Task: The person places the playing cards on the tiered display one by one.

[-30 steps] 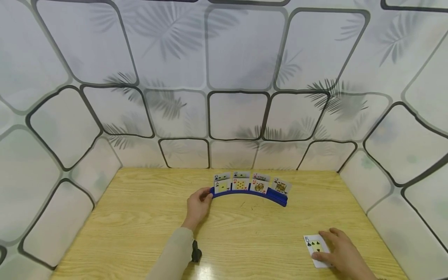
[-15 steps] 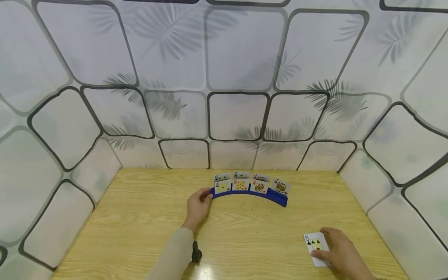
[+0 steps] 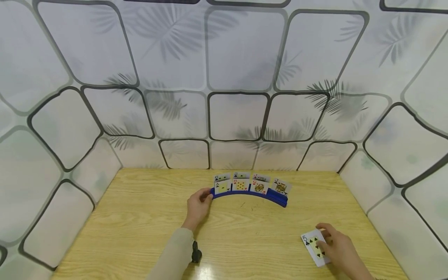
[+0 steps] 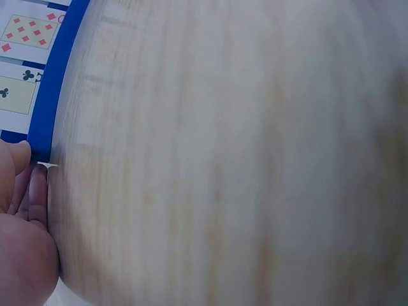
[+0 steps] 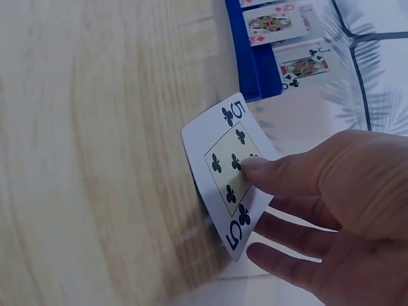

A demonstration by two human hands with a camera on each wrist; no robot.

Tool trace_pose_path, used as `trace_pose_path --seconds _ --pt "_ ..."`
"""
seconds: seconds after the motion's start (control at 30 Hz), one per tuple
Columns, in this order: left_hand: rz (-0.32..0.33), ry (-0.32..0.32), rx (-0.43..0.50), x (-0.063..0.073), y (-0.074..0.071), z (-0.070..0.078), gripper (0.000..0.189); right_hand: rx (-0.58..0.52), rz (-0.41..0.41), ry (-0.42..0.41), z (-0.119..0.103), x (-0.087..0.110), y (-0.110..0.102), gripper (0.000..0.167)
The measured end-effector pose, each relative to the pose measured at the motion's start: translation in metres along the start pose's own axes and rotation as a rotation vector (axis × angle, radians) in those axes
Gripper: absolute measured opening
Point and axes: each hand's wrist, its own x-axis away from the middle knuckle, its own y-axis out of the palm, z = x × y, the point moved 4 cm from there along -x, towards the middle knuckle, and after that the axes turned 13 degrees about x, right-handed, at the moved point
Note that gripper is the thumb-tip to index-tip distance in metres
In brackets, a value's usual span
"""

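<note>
My right hand (image 3: 341, 248) pinches a five of clubs (image 3: 309, 244) between thumb and fingers, low at the right of the head view. In the right wrist view, the thumb lies on the card's face (image 5: 213, 137) and the card is tilted up off the table. At the far middle stands a curved blue card holder (image 3: 277, 197) with several playing cards upright in two rows. My left hand (image 3: 198, 207) holds its left end, thumb against the front in the left wrist view. A jack of clubs (image 3: 280, 187) leans in the back row, with bare holder before it.
Pale wooden table (image 3: 147, 214) lies under everything. Patterned fabric walls (image 3: 238, 116) rise behind and on both sides. A small black object (image 3: 196, 252) sits by the left sleeve (image 3: 175, 254).
The right hand has lifted the five of clubs off the tabletop and turned it slightly, its near fingers shifting along the card's edge. My left hand and the holder stay put.
</note>
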Motion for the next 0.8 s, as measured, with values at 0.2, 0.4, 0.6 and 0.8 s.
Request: trace_pose_path --seconds 0.2,0.4,0.6,0.8 --pt "-0.003 -0.017 0.005 -0.001 0.0 -0.001 0.025 -0.056 0.071 -0.044 -0.009 -0.003 -0.006 0.035" --pt "-0.005 -0.021 0.014 -0.001 0.0 -0.002 0.025 -0.125 0.155 -0.062 -0.02 -0.01 -0.013 0.034" --pt "-0.002 -0.02 0.012 -0.001 0.0 -0.002 0.025 -0.188 0.248 -0.095 -0.031 -0.021 -0.016 0.031" --pt "-0.008 -0.016 0.009 -0.001 0.0 -0.002 0.025 -0.22 0.259 -0.106 -0.04 -0.034 -0.015 0.03"
